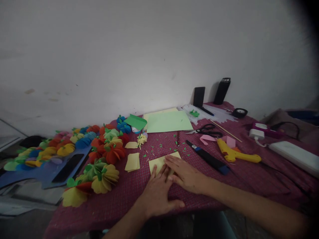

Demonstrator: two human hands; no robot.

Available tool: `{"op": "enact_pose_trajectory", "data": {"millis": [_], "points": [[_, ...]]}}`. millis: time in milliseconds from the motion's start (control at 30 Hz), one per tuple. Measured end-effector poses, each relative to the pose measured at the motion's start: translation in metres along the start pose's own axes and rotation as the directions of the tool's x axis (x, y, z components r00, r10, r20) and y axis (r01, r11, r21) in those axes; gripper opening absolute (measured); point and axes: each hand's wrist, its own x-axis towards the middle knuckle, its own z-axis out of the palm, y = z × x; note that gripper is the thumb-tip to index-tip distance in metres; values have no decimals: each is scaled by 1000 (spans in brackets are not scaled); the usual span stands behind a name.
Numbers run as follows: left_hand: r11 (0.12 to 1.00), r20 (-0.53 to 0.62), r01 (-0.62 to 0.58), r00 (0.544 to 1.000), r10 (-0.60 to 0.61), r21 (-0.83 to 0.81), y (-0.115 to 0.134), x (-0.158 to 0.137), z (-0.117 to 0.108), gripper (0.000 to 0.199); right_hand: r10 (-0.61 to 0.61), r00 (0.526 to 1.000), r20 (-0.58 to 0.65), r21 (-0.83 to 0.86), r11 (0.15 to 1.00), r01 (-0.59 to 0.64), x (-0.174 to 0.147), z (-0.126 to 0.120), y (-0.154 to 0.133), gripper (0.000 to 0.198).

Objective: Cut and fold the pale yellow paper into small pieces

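A pale yellow sheet of paper [155,162] lies on the table near its front edge. My left hand [159,192] rests on the sheet's lower part with its fingers stretched out and the thumb apart. From the right, my right hand [185,172] lies flat across the sheet, its fingertips close to those of my left hand. Both hands cover much of the paper. Just left of it sits a small stack of cut yellow paper pieces [133,162], with another yellow piece [131,145] behind. Green paper scraps [159,146] are scattered beyond the sheet.
Colourful paper pumpkins [113,151] crowd the left side. Behind lie a light green sheet [169,122] and a folded green paper [136,121]. On the right are scissors [206,130], a utility knife [209,159], a yellow glue gun [234,154], a white power strip [294,154] and a black bottle [222,91].
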Motion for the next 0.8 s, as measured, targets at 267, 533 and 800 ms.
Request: {"op": "enact_pose_trajectory", "data": {"millis": [267, 533, 800], "points": [[1000, 14, -1, 1000, 1, 10, 2, 2, -4, 79, 69, 996, -53, 88, 994, -64, 8, 28, 25, 42], [983, -166, 182, 970, -179, -2, -2, 18, -3, 32, 22, 997, -71, 37, 999, -19, 8, 27, 25, 40], [934, -324, 339, 901, -287, 114, -16, 47, 27, 32, 53, 997, -60, -52, 997, -56, 10, 27, 23, 41]]}}
